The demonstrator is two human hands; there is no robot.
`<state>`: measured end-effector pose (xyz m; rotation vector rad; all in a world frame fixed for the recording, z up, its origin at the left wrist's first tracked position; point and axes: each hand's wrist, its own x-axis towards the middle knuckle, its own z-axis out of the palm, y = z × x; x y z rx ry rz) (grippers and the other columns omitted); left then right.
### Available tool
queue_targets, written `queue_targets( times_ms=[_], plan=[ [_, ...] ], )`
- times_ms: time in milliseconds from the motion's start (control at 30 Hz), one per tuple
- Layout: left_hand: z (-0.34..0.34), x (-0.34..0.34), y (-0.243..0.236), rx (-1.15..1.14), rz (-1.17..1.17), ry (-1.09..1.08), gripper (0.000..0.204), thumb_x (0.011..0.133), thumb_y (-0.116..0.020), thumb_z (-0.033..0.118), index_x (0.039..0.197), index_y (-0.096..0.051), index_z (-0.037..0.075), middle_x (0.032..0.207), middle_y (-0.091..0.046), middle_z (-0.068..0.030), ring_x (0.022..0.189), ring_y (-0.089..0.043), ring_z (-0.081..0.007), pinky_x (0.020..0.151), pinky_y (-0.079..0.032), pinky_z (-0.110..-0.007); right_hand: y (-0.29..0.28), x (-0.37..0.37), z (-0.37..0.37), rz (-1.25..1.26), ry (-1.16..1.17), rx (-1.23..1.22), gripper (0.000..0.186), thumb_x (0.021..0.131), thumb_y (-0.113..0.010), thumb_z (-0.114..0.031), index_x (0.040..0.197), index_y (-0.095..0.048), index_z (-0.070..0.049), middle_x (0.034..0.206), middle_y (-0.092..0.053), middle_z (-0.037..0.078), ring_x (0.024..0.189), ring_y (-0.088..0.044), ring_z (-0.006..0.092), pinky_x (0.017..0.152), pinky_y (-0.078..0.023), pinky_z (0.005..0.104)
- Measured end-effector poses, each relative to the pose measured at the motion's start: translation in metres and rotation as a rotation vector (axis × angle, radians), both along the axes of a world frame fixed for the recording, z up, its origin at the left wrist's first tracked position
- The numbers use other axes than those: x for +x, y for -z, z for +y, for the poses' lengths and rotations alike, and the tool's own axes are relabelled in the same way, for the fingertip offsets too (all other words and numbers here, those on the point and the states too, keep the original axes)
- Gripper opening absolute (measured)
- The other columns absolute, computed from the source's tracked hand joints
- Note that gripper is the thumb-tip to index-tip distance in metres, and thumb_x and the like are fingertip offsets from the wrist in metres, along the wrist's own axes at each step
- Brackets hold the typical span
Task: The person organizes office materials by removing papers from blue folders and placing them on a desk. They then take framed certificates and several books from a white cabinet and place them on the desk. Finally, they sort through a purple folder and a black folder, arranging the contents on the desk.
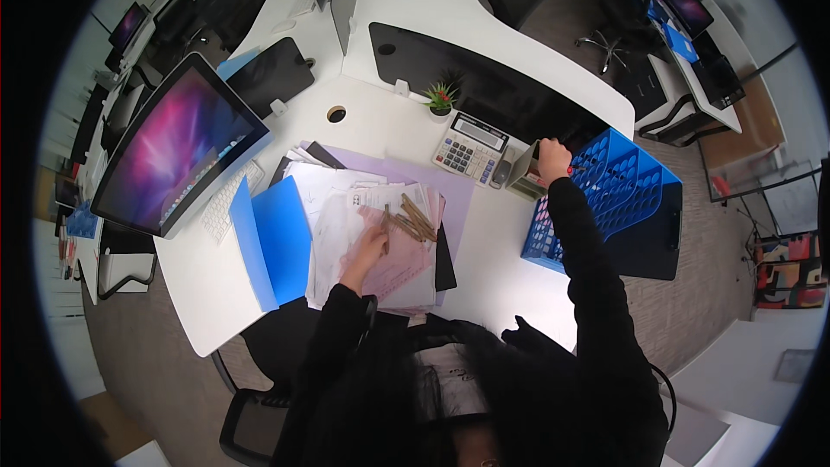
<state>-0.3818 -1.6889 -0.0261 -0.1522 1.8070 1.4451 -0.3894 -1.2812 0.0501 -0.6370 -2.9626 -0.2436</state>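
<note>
My left hand (368, 246) is closed over the paper stack (337, 229), with a thin brown pen (386, 216) between its fingers. Just right of it, several similar brown pens (413, 219) lie in a loose heap on the pink and white sheets. My right arm reaches far forward. My right hand (554, 161) is closed at the upper right edge of a small box-shaped pen holder (524, 175); its fingertips are partly hidden. A blue perforated file rack (596, 182) stands beside that forearm, which covers part of it.
A calculator (471, 149) and a potted plant (441, 99) stand along the dark desk divider (484, 73). Left of the papers are an open blue folder (281, 238), a white keyboard (232, 201) and a large monitor (181, 147). A black clipboard (648, 242) lies at the right.
</note>
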Motion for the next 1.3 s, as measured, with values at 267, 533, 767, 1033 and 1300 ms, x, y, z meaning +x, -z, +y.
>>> queue_targets(
  times_ms=[267,533,767,1033,1300],
  plan=[
    [0.017,0.008,0.001,0.052,-0.040,-0.065,0.047,0.081,-0.043,0.021,0.124,-0.027,0.011,0.109,-0.046,-0.0076,0.093,-0.050,-0.0173,0.070,-0.044,-0.032,-0.011,-0.002,0.008,0.188,-0.076,-0.033,0.005,0.066,-0.051,-0.004,0.068,-0.055,-0.006,0.073,-0.054,0.012,0.067,-0.057,0.0291,0.056,-0.047,0.0372],
    [0.005,0.009,0.016,0.025,-0.012,-0.020,0.049,0.081,-0.043,0.021,0.125,-0.025,0.012,0.108,-0.046,-0.0096,0.090,-0.050,-0.0190,0.068,-0.044,-0.033,-0.073,0.004,-0.073,0.626,-0.516,-0.417,0.008,0.066,-0.054,-0.002,0.073,-0.056,-0.004,0.072,-0.052,0.011,0.066,-0.054,0.0290,0.057,-0.045,0.0366],
    [-0.004,0.006,0.016,0.008,0.018,-0.066,0.046,0.080,-0.044,0.021,0.123,-0.030,0.012,0.108,-0.045,-0.0100,0.087,-0.050,-0.0196,0.066,-0.043,-0.032,0.007,0.019,-0.158,0.344,-0.501,-0.990,0.011,0.067,-0.054,-0.002,0.077,-0.058,-0.001,0.076,-0.056,0.014,0.070,-0.056,0.0293,0.061,-0.045,0.0330],
    [-0.025,0.016,0.008,0.003,0.081,-0.105,0.044,0.077,-0.047,0.020,0.119,-0.036,0.012,0.108,-0.046,-0.0105,0.082,-0.049,-0.0171,0.064,-0.042,-0.031,-0.001,0.037,-0.123,0.427,-0.425,-0.636,0.016,0.065,-0.054,-0.003,0.080,-0.058,-0.003,0.083,-0.055,0.014,0.081,-0.052,0.0289,0.072,-0.042,0.0355],
    [-0.035,0.019,0.008,0.017,0.118,-0.101,0.043,0.079,-0.045,0.020,0.120,-0.035,0.011,0.110,-0.044,-0.0114,0.087,-0.049,-0.0198,0.070,-0.041,-0.033,-0.040,0.036,-0.015,-0.042,-0.037,0.061,0.018,0.066,-0.058,-0.018,0.080,-0.059,-0.007,0.083,-0.058,0.011,0.081,-0.056,0.0271,0.071,-0.044,0.0359]
  ],
)
